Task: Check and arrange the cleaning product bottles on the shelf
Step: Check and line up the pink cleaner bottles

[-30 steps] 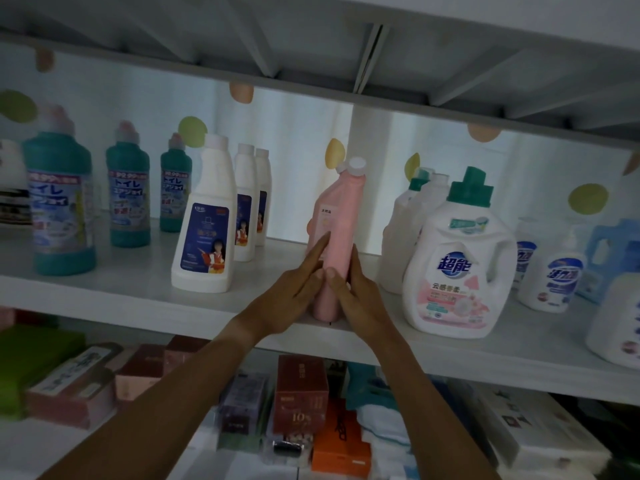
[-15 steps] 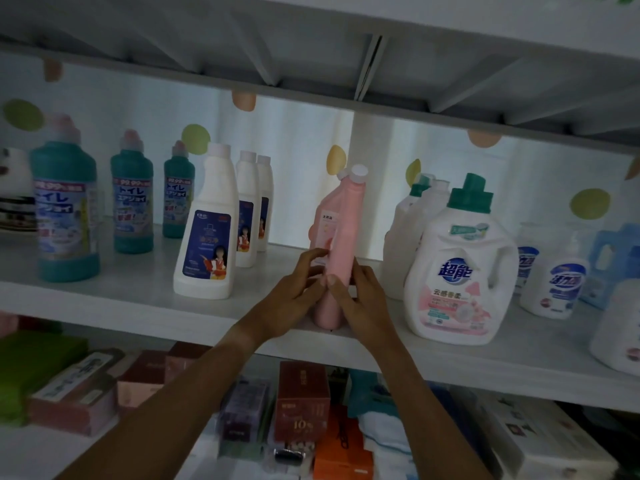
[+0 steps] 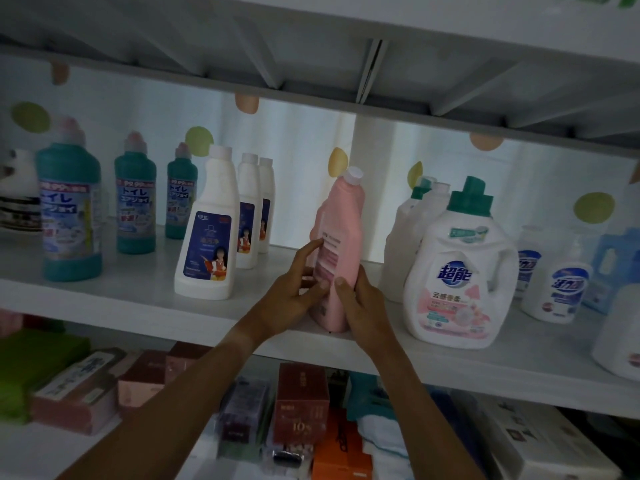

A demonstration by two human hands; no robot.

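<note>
Shelf [image 3: 104, 299], white, long, dim light; backdrop behind it a pale curtain with coloured dots. Another shelf board overhead, and boxed goods stacked on the level below.

Large white detergent jug [image 3: 457, 271] with green cap stood just right of my work, more white jugs behind it. Three teal bottles [image 3: 71, 216] ran back in a file at far left; three white bottles [image 3: 207, 230] in a file next to them. Rows seemed kept front-to-back by product, labels forward.

Pink bottle [image 3: 341, 244] sat near the front edge, between the white file and the jug, tilted slightly right, its label turned off to the left rather than outward. I judged I was twisting it to face front.

My left hand [image 3: 294, 299] was wrapped round the lower body, fingers on the label. My right hand [image 3: 360, 306] clasped the other side, thumb across the front. Both held it low, probably to steady the base while turning.
</note>
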